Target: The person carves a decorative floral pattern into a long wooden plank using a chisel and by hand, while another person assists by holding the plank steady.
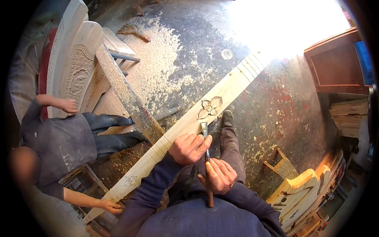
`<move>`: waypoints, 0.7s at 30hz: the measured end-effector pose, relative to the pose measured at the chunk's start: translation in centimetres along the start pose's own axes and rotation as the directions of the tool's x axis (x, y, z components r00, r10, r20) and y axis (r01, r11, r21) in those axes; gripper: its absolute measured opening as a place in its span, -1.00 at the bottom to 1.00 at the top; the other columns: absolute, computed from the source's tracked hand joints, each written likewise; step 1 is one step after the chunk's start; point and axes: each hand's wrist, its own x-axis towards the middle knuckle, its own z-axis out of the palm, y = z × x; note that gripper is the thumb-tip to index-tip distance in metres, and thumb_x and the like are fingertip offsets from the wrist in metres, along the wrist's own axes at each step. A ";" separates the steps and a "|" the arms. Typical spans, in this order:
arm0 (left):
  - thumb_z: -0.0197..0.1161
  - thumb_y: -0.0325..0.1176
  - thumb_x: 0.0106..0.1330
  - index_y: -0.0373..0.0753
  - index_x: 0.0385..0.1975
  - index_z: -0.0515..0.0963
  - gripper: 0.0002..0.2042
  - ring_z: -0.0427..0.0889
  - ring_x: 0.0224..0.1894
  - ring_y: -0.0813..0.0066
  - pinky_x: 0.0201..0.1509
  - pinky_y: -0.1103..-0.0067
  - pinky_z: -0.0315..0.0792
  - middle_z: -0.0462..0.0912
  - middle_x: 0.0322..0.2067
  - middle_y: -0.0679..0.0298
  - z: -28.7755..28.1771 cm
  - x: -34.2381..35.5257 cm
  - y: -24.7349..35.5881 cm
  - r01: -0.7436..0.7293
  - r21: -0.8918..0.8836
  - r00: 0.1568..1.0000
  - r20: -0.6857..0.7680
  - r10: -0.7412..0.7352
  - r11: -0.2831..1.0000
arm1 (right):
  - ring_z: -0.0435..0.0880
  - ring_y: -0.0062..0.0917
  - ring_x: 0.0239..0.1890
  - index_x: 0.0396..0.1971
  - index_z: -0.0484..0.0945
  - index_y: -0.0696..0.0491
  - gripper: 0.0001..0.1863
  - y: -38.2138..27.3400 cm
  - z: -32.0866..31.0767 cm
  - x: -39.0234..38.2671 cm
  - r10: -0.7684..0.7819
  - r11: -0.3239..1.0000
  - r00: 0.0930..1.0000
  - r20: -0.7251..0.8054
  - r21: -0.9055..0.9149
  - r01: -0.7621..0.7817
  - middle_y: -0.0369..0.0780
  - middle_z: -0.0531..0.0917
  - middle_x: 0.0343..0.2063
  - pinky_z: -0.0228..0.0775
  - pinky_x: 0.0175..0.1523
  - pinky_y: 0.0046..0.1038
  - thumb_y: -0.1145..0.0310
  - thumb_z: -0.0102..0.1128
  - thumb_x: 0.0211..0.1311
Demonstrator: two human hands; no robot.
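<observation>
A wood chisel is gripped in both my hands, its flat metal blade [204, 127] meeting a long pale wooden board [173, 132] just below a carved four-petal flower [210, 107]. My left hand [186, 149] closes around the shank near the blade. Lower down, my right hand [219, 176] wraps the dark wooden handle [209, 197], whose end reaches my torso. The board runs diagonally from lower left to upper right. Cut lines cross it in two places, and a smaller flower outline [130, 181] marks its near end.
A co-worker [59, 138] stands at left, one hand [112, 206] by the board's near end. Behind are carved panels [79, 71] and a plank [126, 94]. Shavings [158, 59] cover the floor. A small wooden stool [285, 166] and shaped wooden pieces [300, 193] stand at right.
</observation>
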 end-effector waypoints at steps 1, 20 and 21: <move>0.41 -0.41 0.21 -0.33 0.13 0.74 -0.56 0.67 -0.38 0.41 -0.35 0.48 0.54 0.65 -0.28 0.28 0.1 -0.1 0.0 0.000 -0.002 1.000 -0.005 0.000 1.000 | 0.92 -0.10 -0.09 0.07 0.65 0.33 -0.55 -0.1 -0.1 0.1 0.003 1.000 1.000 0.011 -0.001 -0.003 0.10 0.84 -0.11 0.80 0.02 -0.12 0.24 0.50 0.46; 0.41 -0.42 0.21 -0.33 0.15 0.72 -0.54 0.69 -0.35 0.27 -0.31 0.38 0.60 0.65 -0.26 0.21 0.5 -0.3 -0.4 0.093 -0.065 0.995 0.026 -0.092 0.994 | 0.88 -0.17 -0.10 -0.01 0.66 0.19 -0.71 -0.3 1.7 1.1 0.008 1.000 0.998 0.069 -0.002 -0.008 0.04 0.82 -0.15 0.78 0.03 -0.16 0.40 0.44 0.36; 0.42 -0.44 0.17 -0.31 0.13 0.73 -0.54 0.68 -0.37 0.27 -0.33 0.37 0.58 0.65 -0.27 0.22 0.6 -0.2 -0.3 0.095 -0.076 0.995 0.018 -0.094 0.993 | 0.88 -0.18 -0.11 -0.01 0.66 0.18 -0.71 -0.3 2.1 0.9 0.012 1.000 0.997 0.080 0.019 -0.014 0.03 0.81 -0.17 0.78 0.03 -0.16 0.39 0.43 0.35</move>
